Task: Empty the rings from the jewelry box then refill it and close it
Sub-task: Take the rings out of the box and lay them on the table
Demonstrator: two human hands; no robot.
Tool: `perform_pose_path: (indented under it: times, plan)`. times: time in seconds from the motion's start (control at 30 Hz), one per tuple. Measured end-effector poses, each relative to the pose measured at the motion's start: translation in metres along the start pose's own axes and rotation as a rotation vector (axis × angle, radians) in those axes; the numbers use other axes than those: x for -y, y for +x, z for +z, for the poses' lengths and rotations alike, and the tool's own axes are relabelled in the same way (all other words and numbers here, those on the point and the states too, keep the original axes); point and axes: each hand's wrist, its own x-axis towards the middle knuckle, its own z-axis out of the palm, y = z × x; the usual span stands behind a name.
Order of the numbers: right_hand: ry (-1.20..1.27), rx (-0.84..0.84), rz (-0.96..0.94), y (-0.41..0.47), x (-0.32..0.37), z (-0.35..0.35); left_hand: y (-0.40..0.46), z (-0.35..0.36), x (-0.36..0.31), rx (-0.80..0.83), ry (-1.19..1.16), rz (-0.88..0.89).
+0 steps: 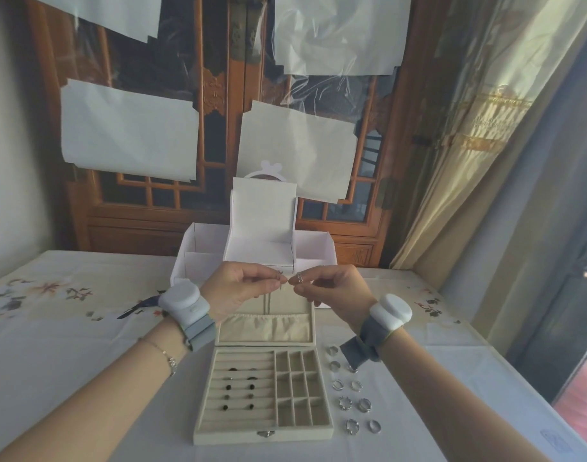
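Note:
A beige jewelry box (263, 438) lies open on the table, its lid (265, 328) folded back. Dark gaps show in the ring slots (242, 388) on the left; the right side holds small square compartments. Several silver rings (352, 403) lie in two columns on the cloth to the right of the box. Both hands are raised above the lid, fingertips nearly meeting. My left hand (242, 288) pinches something thin and silver. My right hand (332, 288) pinches a silver ring (299, 277).
A white organiser with an upright panel (263, 221) stands behind the box. The table has a white cloth with printed flowers (45, 291). A wooden cabinet covered with paper sheets is at the back, and a curtain (485, 128) hangs on the right.

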Motion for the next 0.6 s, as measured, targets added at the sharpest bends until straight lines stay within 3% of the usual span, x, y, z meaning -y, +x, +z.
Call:
perform_pose_path:
  times: [0.6]
  plan:
    - [-0.236, -0.083, 0.241, -0.01, -0.073, -0.061, 0.052, 0.062, 0.055, 0.151, 0.39, -0.131]
